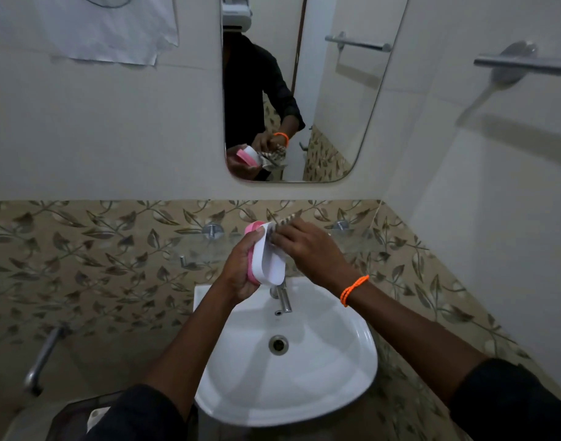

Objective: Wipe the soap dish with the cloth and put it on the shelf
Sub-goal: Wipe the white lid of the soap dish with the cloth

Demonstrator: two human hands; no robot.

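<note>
While the left hand (241, 268) grips the pink-and-white oval plastic soap dish (266, 256) above the white basin's (352, 370) back edge, the right hand (301, 246) pinches the striped cloth (284, 221) against it; hard rubbing could knock the tilted dish loose into the basin.

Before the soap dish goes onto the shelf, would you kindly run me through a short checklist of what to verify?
1. Left hand grips the soap dish firmly: ok.
2. Right hand holds the cloth against the dish: ok.
3. Dish wiped clean all over: cannot tell; its far side is hidden.
4. Glass shelf has bare room for the dish: ok.
5. Dish held over the sink, so drips are caught: ok.
</note>
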